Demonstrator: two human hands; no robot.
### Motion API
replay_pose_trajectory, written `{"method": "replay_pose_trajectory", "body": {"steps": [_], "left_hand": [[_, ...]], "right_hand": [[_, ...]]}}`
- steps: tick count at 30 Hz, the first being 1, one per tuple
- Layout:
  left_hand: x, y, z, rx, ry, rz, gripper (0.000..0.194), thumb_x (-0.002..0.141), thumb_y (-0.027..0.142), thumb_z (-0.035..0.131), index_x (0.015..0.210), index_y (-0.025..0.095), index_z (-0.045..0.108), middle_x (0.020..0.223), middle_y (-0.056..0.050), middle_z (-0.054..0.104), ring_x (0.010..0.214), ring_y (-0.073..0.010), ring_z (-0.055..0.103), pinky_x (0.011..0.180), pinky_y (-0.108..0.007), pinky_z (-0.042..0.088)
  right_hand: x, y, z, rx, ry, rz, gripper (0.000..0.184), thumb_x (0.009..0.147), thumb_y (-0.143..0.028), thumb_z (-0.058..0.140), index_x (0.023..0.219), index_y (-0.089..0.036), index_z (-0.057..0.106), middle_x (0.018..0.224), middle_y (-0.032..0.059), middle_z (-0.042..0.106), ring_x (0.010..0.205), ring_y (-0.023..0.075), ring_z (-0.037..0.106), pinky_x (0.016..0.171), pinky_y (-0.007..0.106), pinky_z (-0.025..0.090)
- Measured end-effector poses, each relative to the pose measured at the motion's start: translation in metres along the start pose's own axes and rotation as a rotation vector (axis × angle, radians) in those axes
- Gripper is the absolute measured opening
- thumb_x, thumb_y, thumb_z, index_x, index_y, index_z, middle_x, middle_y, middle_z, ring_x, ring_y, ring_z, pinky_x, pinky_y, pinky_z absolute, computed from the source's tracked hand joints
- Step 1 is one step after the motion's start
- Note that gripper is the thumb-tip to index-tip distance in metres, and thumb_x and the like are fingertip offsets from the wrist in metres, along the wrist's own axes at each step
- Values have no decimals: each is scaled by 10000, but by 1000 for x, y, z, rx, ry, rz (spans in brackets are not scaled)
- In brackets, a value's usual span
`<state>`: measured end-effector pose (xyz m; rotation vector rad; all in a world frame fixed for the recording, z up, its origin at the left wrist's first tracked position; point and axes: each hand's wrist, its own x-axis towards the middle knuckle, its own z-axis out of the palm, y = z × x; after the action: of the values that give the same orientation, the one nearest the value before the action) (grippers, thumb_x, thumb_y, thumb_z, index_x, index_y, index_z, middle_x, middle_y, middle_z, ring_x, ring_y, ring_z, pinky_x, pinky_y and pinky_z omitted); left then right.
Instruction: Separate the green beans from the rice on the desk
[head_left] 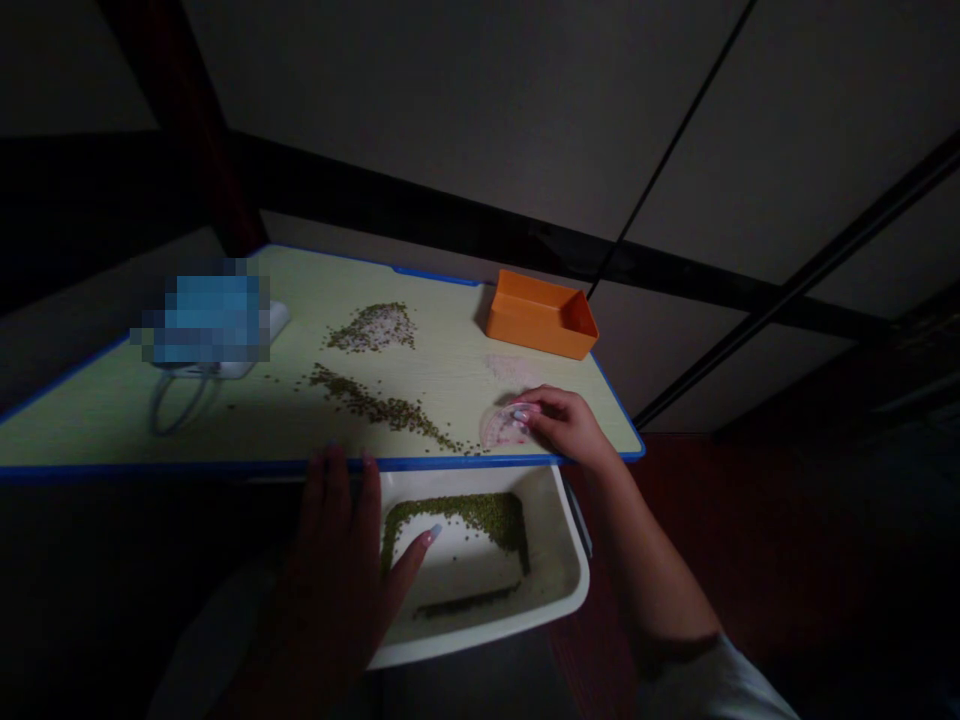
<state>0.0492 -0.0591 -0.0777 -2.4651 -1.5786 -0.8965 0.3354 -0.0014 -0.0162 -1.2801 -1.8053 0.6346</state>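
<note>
- My one bench [450,320] has a pale top and a blue edge; a blue patch [214,315] at its left is masked by coarse squares, so any writing there cannot be made out.
- Beneath that patch sits one white device [277,318], with one looped cable [153,410] in front.
- My right hand [566,425] is closed on one clear dish [497,425], thumb and fingers pinching its right side, near the bench's front edge.
- My left hand [341,550], in shadow, is spread wide and holds nothing; its fingertips point at the front edge, its thumb reaches over the basin. I cannot tell whether it touches either.
- Three groups of small pieces lie on the bench: one mixed green-and-white heap [379,328], one long green trail [382,405] nearer me, and one faint pale scatter [510,368] behind the dish.
- One orange box [536,315] stands at the back right.
- One white basin [551,530] is below the front edge, with green grains [487,515] strewn inside, thickest at its far right corner.
</note>
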Motion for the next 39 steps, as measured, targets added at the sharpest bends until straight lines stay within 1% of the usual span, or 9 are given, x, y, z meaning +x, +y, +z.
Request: {"method": "replay_pose_trajectory", "body": {"steps": [3, 5, 8, 12, 17, 21, 25, 31, 39], "left_hand": [[1, 0, 0, 6, -7, 2, 857, 804, 576, 404, 1435, 76, 111, 1553, -237, 10, 1429, -400, 39, 1096, -592, 249], [2, 0, 0, 6, -5, 12, 861, 804, 584, 396, 1433, 69, 115, 1551, -241, 13, 1428, -402, 43, 1096, -593, 248], [2, 0, -1, 4, -9, 6, 864, 802, 594, 392, 1435, 77, 114, 1553, -235, 13, 1427, -402, 49, 1092, -593, 254], [1, 1, -1, 5, -8, 12, 872, 801, 604, 388, 1437, 81, 101, 1551, -243, 15, 1427, -404, 56, 1087, -595, 261], [1, 0, -2, 25, -1, 27, 878, 805, 620, 365, 1430, 56, 115, 1536, -277, 36, 1423, -416, 55, 1075, -601, 273], [1, 0, -1, 22, -13, 13, 879, 801, 623, 368, 1432, 65, 116, 1541, -265, 33, 1425, -412, 50, 1079, -597, 272], [1, 1, 0, 2, 0, -1, 869, 803, 607, 379, 1439, 88, 95, 1553, -237, 2, 1428, -403, 47, 1093, -593, 252], [2, 2, -1, -7, 2, 9, 878, 798, 616, 383, 1438, 89, 96, 1547, -252, 21, 1422, -420, 61, 1073, -618, 273], [2, 3, -3, 26, -1, 5, 880, 800, 623, 382, 1435, 87, 91, 1541, -269, 19, 1422, -419, 58, 1078, -612, 285]], "right_hand": [[0, 0, 0, 30, -28, 35, 163, 791, -270, 644, 892, -160, 707, 773, 44, 685, 666, 131, 565, 633, 274, 434], [0, 1, 0, 56, -51, 47, 151, 778, -267, 654, 867, -155, 704, 754, 39, 682, 635, 120, 548, 599, 257, 419], [0, 1, 0, 110, -64, 58, 154, 766, -286, 673, 856, -164, 701, 777, 37, 688, 651, 117, 556, 604, 251, 422], [0, 1, 1, 183, -32, 88, 185, 752, -314, 689, 864, -167, 695, 736, 23, 669, 613, 108, 545, 576, 238, 417], [0, 0, 2, 188, -47, 88, 166, 765, -296, 671, 862, -162, 688, 779, 40, 683, 638, 115, 564, 600, 248, 440], [0, 3, 3, 186, -52, 74, 183, 758, -305, 688, 868, -160, 683, 811, 44, 683, 655, 114, 564, 618, 253, 445], [1, 6, 4, 186, -76, 58, 204, 750, -317, 702, 878, -159, 686, 785, 34, 663, 631, 107, 540, 612, 250, 436], [2, 4, 6, 174, -63, 52, 178, 744, -288, 698, 867, -161, 677, 716, 10, 630, 605, 103, 508, 592, 247, 417], [3, -1, 8, 196, -52, 77, 176, 735, -291, 706, 853, -166, 669, 642, -20, 571, 577, 97, 483, 563, 241, 394]]}}
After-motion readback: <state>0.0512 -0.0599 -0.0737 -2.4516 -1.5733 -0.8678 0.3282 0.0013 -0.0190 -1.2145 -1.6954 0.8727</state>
